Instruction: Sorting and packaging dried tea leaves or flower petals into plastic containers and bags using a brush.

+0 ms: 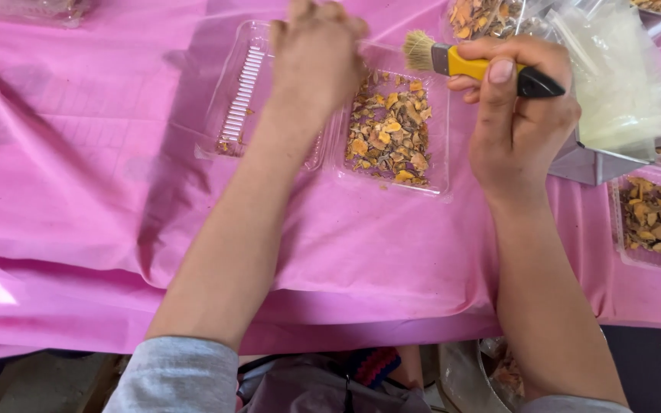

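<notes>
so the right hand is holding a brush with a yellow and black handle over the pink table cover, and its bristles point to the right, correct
Not quite. The head view shows the right hand holding the brush with a yellow and black handle over the pink table cover, but its pale bristles point left, toward the left hand, not right.

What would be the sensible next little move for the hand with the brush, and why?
Probably lowering the brush toward the open clear container. The right hand holds it by the yellow and black handle, bristles pointing left, just above the tray's far edge. The left hand is closed over the hinge area, seemingly steadying it. Dried orange-brown pieces fill the right half; a few crumbs lie in the lid half.
</notes>
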